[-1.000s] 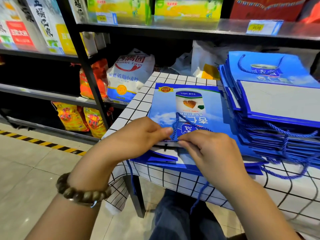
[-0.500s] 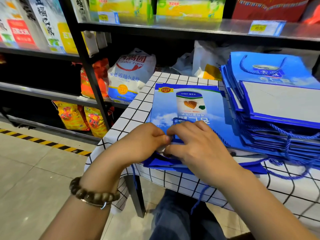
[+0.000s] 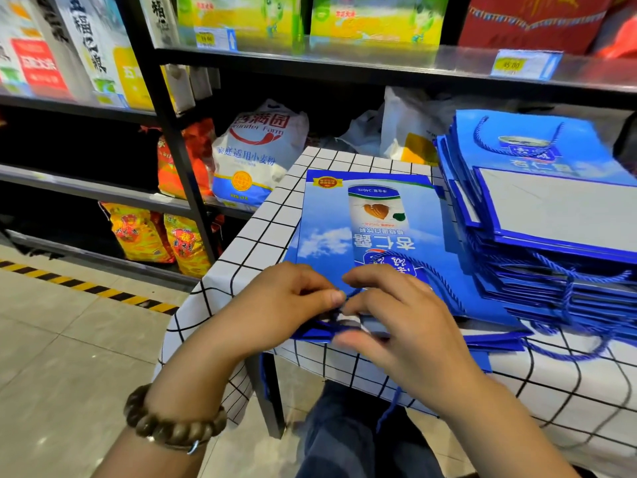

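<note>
Head view: both hands close together at the near edge of the tabletop point(image 3: 262, 236), fingertips almost touching. Left hand point(image 3: 286, 305) pinches the cord handle point(image 3: 437, 281) between thumb and curled fingers, right at the bag's near edge. Right hand point(image 3: 406, 326) grips the same edge of the blue paper bag point(image 3: 344, 222), fingers curled on top, thumb underneath, thumb blurred. Bag lies flat on the checked cloth, stretching away from the hands, print facing up. Cord loops out from between the hands and runs past the right hand's far side. Stack of bags point(image 3: 551, 236), same blue, sits just beyond and right of the right hand, touching the flat bag's edge. Bead bracelet point(image 3: 172, 426) on the left wrist. Flour sack point(image 3: 255, 157) on a shelf point(image 3: 103, 193) well beyond the left hand
</note>
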Demonstrator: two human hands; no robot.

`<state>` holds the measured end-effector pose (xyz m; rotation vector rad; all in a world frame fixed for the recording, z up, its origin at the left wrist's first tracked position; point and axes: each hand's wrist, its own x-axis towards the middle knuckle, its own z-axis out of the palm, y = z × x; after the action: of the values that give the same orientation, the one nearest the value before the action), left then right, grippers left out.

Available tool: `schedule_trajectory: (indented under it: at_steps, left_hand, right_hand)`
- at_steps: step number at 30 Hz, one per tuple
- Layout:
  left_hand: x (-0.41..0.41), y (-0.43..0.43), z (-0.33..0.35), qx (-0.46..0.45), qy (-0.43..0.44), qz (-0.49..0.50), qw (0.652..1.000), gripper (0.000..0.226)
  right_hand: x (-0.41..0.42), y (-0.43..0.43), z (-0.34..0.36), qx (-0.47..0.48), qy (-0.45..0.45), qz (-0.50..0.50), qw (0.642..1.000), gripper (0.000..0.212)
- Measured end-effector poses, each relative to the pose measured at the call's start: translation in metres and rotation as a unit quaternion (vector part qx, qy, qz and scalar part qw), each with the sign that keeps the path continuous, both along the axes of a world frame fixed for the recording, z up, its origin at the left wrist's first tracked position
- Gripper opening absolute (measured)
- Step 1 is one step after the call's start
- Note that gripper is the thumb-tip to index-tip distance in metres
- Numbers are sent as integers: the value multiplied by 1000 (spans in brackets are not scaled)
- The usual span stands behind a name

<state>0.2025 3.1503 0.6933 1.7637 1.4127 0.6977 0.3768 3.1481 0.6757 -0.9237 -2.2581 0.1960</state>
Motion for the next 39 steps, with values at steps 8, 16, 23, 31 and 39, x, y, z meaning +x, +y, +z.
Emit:
schedule_trajectory:
  at_steps: [8,16,23,31,39]
  left_hand:
    - [2,-10,-3,20,4,26,999,6]
    - [-1,-12,-12,67,10,34,997,16]
    - [-10,-22,-23,150,150,-46,976,65]
    - [-13,-25,-15,170,91,-3,981,70]
    - [-18,-2,-11,157,-19,31,987,49]
  right_hand:
    - [4,25,16,-140,-215,-33,966,28]
    - [-1,22,15,-104,-82,-187,973,23]
    - [17,12,11,-137,-157,-118,971,49]
    - [31,-9,4,-22,-202,-70,977,40]
    - [41,-13,37,144,-46,-73,986,26]
